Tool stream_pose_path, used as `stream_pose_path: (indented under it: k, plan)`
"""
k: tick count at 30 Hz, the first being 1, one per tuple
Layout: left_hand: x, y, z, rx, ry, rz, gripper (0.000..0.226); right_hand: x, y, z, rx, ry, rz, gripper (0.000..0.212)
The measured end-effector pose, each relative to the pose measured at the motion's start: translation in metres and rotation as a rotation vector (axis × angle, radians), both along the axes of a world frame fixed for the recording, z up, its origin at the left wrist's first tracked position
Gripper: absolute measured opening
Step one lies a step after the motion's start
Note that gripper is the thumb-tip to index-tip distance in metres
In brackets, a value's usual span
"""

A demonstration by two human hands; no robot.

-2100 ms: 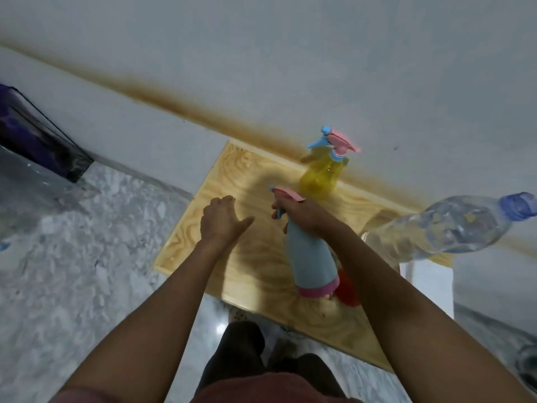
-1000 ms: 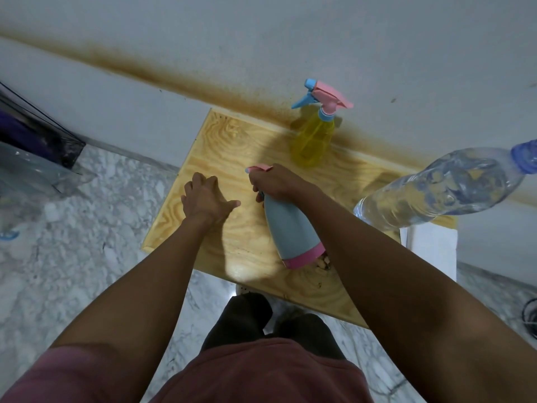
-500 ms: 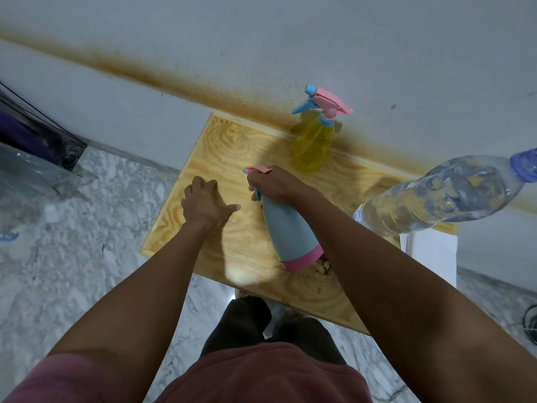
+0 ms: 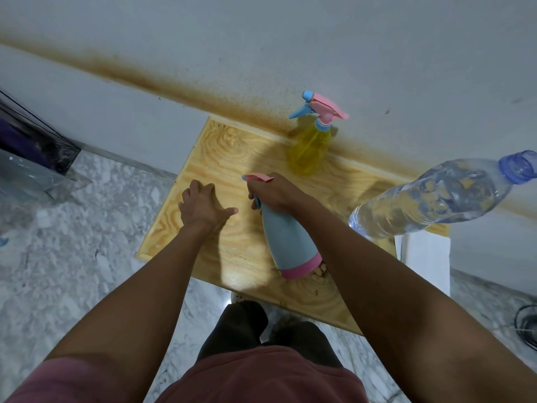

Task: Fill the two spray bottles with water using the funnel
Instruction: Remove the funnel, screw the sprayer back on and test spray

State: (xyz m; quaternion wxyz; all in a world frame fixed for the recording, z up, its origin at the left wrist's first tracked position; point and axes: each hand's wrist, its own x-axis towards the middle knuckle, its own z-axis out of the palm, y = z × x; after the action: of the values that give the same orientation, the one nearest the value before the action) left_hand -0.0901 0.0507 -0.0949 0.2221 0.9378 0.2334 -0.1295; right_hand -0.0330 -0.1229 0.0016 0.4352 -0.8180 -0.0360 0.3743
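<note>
A blue spray bottle (image 4: 286, 239) with a pink base stands on the wooden table (image 4: 215, 152). My right hand (image 4: 276, 191) is closed around its pink spray head at the top. My left hand (image 4: 203, 206) rests on the tabletop just left of it, fingers loosely curled and holding nothing. A yellow spray bottle (image 4: 311, 146) with a pink and blue trigger head stands at the back against the wall. A large clear water bottle (image 4: 436, 199) with a blue cap stands at the right. The funnel is hidden from view.
The small table stands against a white wall with a brown stained band. Marble floor (image 4: 72, 242) lies all around. A dark box and clear plastic (image 4: 32, 152) sit at the far left. A cable (image 4: 527, 324) lies on the floor at right.
The red thing seen by the blue bottle's base 2.1 s ago is out of sight now. My hands hold the same places; only the camera has shifted slightly.
</note>
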Motion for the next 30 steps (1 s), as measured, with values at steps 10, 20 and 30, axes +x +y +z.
stream_pose_path:
  k: [10,20,30]
  plan:
    - [0.007,0.002,0.038,-0.293,-0.005,-0.106,0.075,-0.013,-0.018,0.032,0.253,-0.237,-0.159,0.025]
    - [0.002,-0.046,0.117,-0.771,-0.352,-0.177,0.068,0.003,-0.005,0.079,0.414,-0.547,-0.251,0.012]
    - [0.057,-0.025,0.077,-0.616,-0.496,0.108,0.059,0.024,-0.036,0.036,0.206,-0.581,-0.543,0.034]
